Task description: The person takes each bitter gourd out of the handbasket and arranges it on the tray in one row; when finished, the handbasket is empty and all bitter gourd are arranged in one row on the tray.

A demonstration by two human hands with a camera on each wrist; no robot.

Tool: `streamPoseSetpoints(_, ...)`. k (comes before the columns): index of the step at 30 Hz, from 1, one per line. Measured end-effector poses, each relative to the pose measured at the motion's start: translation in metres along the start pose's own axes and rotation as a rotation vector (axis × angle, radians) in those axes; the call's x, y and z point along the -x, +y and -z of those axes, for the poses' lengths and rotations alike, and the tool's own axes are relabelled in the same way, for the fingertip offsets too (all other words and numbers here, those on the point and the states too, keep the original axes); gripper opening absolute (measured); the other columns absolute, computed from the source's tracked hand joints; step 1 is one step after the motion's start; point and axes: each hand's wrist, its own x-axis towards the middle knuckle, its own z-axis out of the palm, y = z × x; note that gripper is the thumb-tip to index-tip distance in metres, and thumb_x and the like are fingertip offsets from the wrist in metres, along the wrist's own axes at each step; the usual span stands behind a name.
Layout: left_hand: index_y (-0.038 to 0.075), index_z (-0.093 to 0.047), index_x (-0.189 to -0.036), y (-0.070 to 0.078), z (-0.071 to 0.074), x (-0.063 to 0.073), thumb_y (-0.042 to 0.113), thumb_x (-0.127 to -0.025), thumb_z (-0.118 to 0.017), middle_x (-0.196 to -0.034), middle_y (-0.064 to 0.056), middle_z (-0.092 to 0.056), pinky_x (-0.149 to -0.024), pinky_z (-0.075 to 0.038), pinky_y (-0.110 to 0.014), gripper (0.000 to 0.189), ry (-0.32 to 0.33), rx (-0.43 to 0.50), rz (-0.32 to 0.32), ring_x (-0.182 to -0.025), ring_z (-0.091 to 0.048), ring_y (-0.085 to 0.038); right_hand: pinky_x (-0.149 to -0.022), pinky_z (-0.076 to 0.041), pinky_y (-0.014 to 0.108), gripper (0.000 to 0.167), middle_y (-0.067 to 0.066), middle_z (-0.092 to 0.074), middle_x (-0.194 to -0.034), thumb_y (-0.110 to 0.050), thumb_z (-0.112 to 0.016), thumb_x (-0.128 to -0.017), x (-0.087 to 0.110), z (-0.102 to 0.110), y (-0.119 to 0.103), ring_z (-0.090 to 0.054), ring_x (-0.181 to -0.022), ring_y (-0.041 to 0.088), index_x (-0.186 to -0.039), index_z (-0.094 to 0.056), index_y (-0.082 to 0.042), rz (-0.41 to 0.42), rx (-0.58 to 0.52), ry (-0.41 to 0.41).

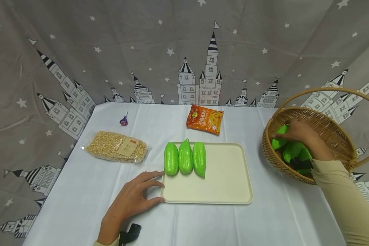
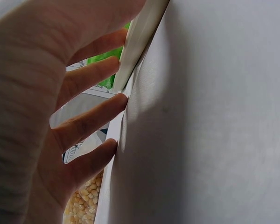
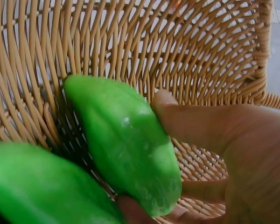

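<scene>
My right hand [image 1: 301,131] reaches into a brown wicker basket [image 1: 341,136] on the right and grips a glossy green, ridged, elongated fruit [image 3: 126,140] whose exact kind is unclear. Thumb and fingers lie on opposite sides of it in the right wrist view. Another green fruit [image 3: 42,186] lies beside it in the basket. Three similar green fruits [image 1: 185,159] stand side by side along the left part of a cream tray [image 1: 224,174]. With fingers spread and slightly bent, my left hand [image 1: 133,194] touches the tray's left edge.
A clear bag of corn kernels [image 1: 113,147] lies to the left on the white-covered table [image 1: 203,223]. Behind it is a small purple-wrapped lollipop [image 1: 124,120]. An orange snack packet [image 1: 204,119] lies behind the tray. The basket's handle [image 1: 329,90] arches up.
</scene>
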Motion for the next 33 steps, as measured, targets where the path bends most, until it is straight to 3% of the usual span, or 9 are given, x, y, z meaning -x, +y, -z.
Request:
streamPoseSetpoints(6,0.028,-0.082,-0.108,0.001,0.0,0.0,0.043,-0.074,-0.099,-0.146,0.008,-0.067,-0.122,-0.041,-0.034,0.041,-0.004,-0.004,0.007,-0.135,-0.065,-0.024,-0.106,-0.043,0.078,0.096,0.053,-0.051,-0.129,-0.038,-0.083,-0.091,0.006,0.007,-0.011,-0.037,-0.129,0.073,-0.144,-0.036,0.026,-0.012,-0.018,-0.055)
streamPoseSetpoints(10,0.028,-0.082,-0.108,0.001,0.0,0.0,0.043,-0.073,-0.099,-0.146,0.008,-0.067,-0.117,-0.046,-0.042,0.041,-0.007,-0.01,0.013,-0.135,-0.064,-0.024,-0.107,-0.042,0.078,0.092,0.05,-0.052,-0.134,-0.028,-0.085,-0.089,0.007,0.011,-0.015,-0.042,-0.129,0.069,-0.151,-0.036,0.021,0.022,-0.047,-0.021)
streamPoseSetpoints(17,0.028,-0.082,-0.108,0.002,0.001,0.0,0.043,-0.074,-0.099,-0.146,0.007,-0.068,-0.116,-0.048,-0.045,0.041,-0.017,-0.017,0.023,-0.135,-0.064,-0.024,-0.114,-0.037,0.077,0.077,0.044,-0.052,-0.143,-0.026,-0.084,-0.092,0.015,0.023,-0.025,-0.043,-0.134,0.068,-0.146,-0.048,0.015,0.05,-0.06,0.006)
streamPoseSetpoints(23,0.029,-0.082,-0.108,0.002,0.001,0.0,0.043,-0.073,-0.099,-0.145,0.007,-0.068,-0.114,-0.05,-0.044,0.041,-0.012,-0.017,0.02,-0.135,-0.065,-0.024,-0.11,-0.037,0.08,0.084,0.051,-0.045,-0.141,-0.03,-0.081,-0.095,0.027,0.037,-0.035,-0.038,-0.133,0.072,-0.147,-0.039,0.02,0.001,-0.047,0.026)
streamPoseSetpoints(27,0.028,-0.082,-0.107,0.002,0.001,0.0,0.042,-0.073,-0.1,-0.146,0.007,-0.068,-0.117,-0.046,-0.041,0.041,-0.007,-0.013,0.016,-0.135,-0.065,-0.024,-0.106,-0.037,0.083,0.086,0.054,-0.043,-0.139,-0.028,-0.08,-0.095,0.035,0.043,-0.042,-0.035,-0.132,0.072,-0.151,-0.035,0.018,0.003,-0.068,0.092)
streamPoseSetpoints(33,0.029,-0.082,-0.108,0.001,0.001,0.0,0.042,-0.074,-0.099,-0.146,0.008,-0.067,-0.119,-0.044,-0.041,0.041,-0.015,-0.013,0.023,-0.135,-0.064,-0.023,-0.098,-0.041,0.08,0.089,0.051,-0.042,-0.14,-0.029,-0.08,-0.096,0.049,0.045,-0.051,-0.043,-0.124,0.066,-0.153,-0.033,0.02,0.012,-0.127,0.197)
